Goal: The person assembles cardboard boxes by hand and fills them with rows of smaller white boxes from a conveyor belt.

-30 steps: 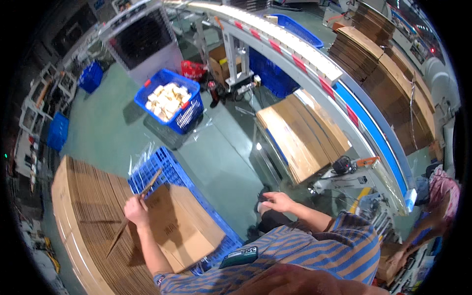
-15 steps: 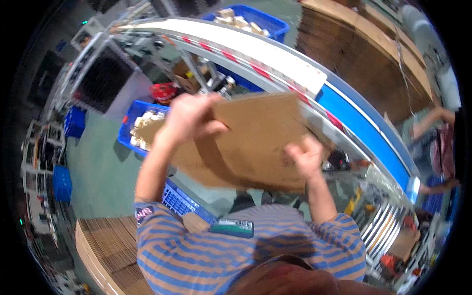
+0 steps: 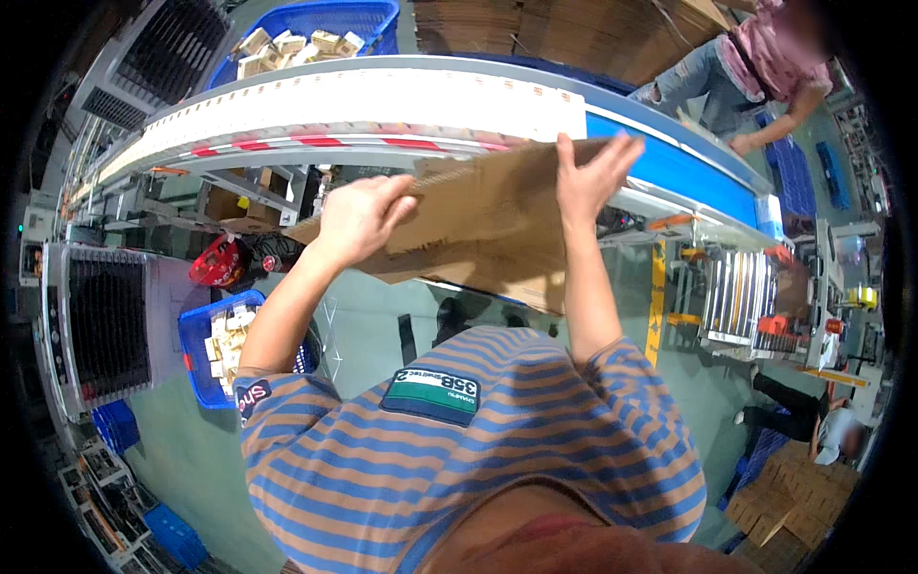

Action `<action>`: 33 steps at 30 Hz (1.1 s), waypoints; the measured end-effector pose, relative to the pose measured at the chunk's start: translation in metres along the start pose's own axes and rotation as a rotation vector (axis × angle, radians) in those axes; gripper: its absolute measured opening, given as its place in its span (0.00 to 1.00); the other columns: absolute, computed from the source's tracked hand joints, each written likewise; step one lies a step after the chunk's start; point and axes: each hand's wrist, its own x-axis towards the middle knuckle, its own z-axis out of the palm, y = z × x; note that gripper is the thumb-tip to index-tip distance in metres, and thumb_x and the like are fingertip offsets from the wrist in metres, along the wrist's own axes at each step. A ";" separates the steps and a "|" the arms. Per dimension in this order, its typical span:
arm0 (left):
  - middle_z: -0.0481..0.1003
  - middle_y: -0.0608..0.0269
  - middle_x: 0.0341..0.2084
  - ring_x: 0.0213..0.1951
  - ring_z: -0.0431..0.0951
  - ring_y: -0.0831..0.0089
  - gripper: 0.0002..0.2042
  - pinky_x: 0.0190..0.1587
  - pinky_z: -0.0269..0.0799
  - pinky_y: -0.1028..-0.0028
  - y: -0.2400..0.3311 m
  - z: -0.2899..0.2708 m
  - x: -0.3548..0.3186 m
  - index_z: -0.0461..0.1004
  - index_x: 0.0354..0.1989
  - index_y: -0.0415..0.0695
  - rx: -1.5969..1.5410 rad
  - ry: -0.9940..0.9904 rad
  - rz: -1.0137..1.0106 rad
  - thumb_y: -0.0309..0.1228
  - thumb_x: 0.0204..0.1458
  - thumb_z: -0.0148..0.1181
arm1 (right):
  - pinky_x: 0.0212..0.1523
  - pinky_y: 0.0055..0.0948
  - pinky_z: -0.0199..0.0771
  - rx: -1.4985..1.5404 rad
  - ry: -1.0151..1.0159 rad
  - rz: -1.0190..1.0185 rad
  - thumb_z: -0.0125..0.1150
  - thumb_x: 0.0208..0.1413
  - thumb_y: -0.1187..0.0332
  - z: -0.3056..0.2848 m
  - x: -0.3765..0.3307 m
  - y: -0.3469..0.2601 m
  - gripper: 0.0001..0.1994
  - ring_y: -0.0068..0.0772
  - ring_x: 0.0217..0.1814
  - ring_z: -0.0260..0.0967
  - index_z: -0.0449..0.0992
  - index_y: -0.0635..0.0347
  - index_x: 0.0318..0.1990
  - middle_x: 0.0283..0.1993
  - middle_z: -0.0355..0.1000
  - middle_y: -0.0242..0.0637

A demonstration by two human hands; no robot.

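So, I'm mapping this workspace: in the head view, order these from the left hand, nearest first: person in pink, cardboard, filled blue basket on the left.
1. Cardboard, held in the left hand
2. Filled blue basket, lower left
3. Person in pink, upper right

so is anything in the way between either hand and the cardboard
Nothing visible is. The left hand grips the cardboard toward its left end; the open right hand overlaps its right end, though whether it touches is unclear.

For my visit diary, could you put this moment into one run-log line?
left hand: grip on cardboard carton blank | right hand: open, at its right end | beyond: blue conveyor belt
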 end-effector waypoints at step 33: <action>0.70 0.54 0.35 0.40 0.69 0.58 0.26 0.44 0.64 0.61 -0.003 0.061 0.032 0.69 0.47 0.39 -0.102 0.299 0.345 0.43 0.42 0.61 | 0.57 0.46 0.56 0.131 -0.549 -0.766 0.65 0.46 0.55 -0.043 -0.100 -0.023 0.26 0.44 0.57 0.62 0.71 0.58 0.51 0.54 0.67 0.45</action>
